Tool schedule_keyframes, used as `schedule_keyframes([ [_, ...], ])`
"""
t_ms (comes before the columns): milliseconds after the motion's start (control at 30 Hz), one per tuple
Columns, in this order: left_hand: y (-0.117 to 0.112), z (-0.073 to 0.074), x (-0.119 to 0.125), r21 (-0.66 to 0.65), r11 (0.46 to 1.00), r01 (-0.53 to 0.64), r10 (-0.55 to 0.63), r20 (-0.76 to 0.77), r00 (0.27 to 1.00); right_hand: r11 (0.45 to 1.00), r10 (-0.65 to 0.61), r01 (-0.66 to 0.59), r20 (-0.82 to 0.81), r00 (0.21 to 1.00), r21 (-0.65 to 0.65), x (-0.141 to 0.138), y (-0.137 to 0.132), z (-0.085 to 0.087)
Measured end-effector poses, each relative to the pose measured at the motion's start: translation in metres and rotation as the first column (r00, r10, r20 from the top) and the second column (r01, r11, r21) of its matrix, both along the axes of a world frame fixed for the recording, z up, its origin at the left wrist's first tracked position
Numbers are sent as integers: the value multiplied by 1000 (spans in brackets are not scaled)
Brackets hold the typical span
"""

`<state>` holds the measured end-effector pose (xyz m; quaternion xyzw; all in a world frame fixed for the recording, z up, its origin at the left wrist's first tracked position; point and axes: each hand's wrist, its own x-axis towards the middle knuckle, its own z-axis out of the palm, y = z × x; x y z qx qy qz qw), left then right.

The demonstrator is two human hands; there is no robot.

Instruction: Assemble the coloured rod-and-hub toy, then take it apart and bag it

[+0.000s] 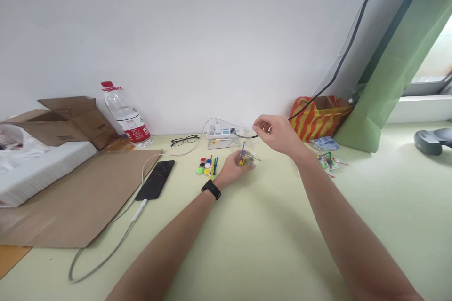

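Note:
My left hand (233, 169), with a black band on the wrist, is closed round a small cluster of coloured plastic pieces (243, 161). A blue stick points up out of it, and yellow and green parts show, with something see-through about them. Above and to the right, my right hand (277, 134) is raised with thumb and fingertips pinched together; what they hold, if anything, is too small to tell. Left of my left hand lie several round coloured discs (202, 165) and several thin coloured sticks (215, 166) side by side on the pale green table (268, 244).
A power strip (221, 135) and glasses (184, 140) lie by the wall. Left are a phone (155, 179) on a cable, cardboard (88, 197), a bottle (132, 124) and a box (70, 117). Right are a striped bag (307, 120) and a clear packet (330, 162).

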<state>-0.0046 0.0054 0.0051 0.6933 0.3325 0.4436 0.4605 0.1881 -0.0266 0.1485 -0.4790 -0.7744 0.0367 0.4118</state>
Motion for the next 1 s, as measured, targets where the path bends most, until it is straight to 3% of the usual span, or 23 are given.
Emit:
schedule_keyframes([
  [167,0,4,-2,-113,993,28,-28,4,1000,999,-21,23,-74,997,30,6,-3,5],
  [300,-4,7,3,-125,991,48,-32,129,991,1000,-10,12,-97,995,22,11,-1,5],
  [467,-7,12,6,-167,981,95,-80,94,992,1000,-3,4,-126,992,9,17,1,5],
  [600,-6,20,6,-124,986,110,-86,178,980,1000,-7,10,-138,990,16,21,1,8],
  [700,-6,21,6,-174,966,190,-166,145,975,1000,-17,20,-141,990,18,23,0,10],
  [800,-8,21,8,-234,960,153,-130,109,986,1000,-21,23,-136,990,9,24,-1,11],
  [867,-9,26,8,-204,971,125,-101,127,987,1000,-17,19,-133,991,12,24,-2,11],
  [1000,-13,48,2,-102,980,173,-161,114,980,1000,-5,3,-111,994,-19,28,1,10],
])
